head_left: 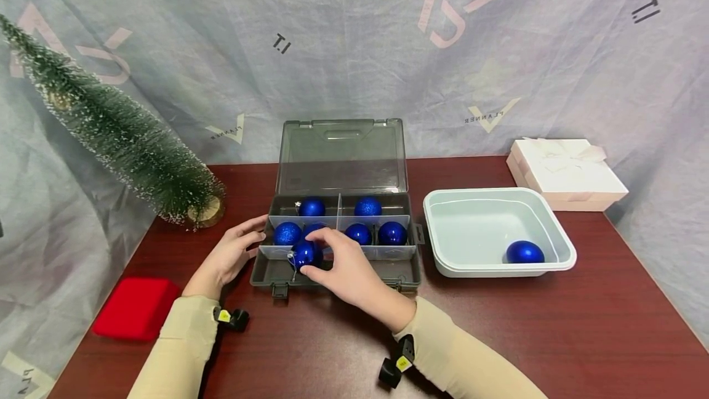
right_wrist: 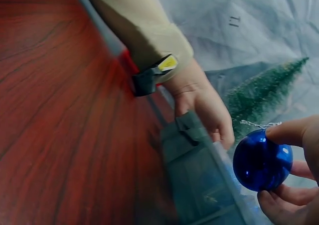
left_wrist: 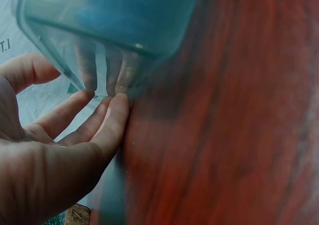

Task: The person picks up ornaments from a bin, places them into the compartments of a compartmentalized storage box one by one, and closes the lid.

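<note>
My right hand (head_left: 351, 268) pinches a shiny blue Christmas ball (right_wrist: 262, 160) between thumb and fingers, over the front left part of a clear grey divided box (head_left: 376, 270). The ball's silver cap and hanger loop point left in the head view. Fingertips of my left hand (head_left: 229, 255) touch the box's left side wall, as the left wrist view shows up close. In the box's back row lie two blue balls, one plain (head_left: 311, 207) and one glittery (head_left: 368, 207). Several more fill the middle row, one partly hidden behind my right hand. The box's lid (head_left: 342, 156) stands raised.
A pale plastic tub (head_left: 471, 226) with one matte blue ball (head_left: 525, 252) stands right of the box. Behind it lies a white gift box (head_left: 567, 171) with a bow. A small frosted Christmas tree (head_left: 127, 140) leans at the left, above a red box (head_left: 137, 308).
</note>
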The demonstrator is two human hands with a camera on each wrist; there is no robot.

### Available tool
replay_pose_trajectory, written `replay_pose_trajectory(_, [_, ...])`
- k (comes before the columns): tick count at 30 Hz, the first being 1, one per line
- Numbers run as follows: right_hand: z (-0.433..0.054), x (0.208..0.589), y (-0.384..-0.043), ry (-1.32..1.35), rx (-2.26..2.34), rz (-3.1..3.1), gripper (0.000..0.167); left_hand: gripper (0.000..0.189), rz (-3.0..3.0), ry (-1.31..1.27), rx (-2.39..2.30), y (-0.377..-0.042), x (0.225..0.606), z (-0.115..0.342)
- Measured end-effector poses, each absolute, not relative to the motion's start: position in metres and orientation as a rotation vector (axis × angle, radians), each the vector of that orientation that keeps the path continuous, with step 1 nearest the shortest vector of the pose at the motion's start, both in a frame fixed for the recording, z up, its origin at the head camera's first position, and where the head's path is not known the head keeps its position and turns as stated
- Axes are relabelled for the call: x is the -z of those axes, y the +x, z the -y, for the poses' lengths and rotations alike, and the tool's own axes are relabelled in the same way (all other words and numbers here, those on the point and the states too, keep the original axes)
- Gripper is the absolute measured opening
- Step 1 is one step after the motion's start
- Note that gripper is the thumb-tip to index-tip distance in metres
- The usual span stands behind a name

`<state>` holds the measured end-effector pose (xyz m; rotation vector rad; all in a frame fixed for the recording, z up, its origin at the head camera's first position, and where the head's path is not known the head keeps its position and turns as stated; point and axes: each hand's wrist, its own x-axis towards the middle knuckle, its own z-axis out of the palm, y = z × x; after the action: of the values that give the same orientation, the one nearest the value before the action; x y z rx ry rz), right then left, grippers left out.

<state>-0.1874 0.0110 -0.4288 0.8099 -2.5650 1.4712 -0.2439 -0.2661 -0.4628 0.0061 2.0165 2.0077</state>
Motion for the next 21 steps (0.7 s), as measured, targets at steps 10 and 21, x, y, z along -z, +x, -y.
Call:
replay_pose_trajectory(10, [-0.005, 0.438, -0.183, 0.821, -1.251, 2.591, 0.047, 0.06, -2.037, 0.006, -1.991, -0.244, 0.462, 0.265])
replay_pose_trajectory(21, [0.001, 0.443, -0.179, 0.855, -0.943, 2.646, 0.048, 0.059, -2.028, -0.005, -1.993, -0.244, 0.463, 0.266])
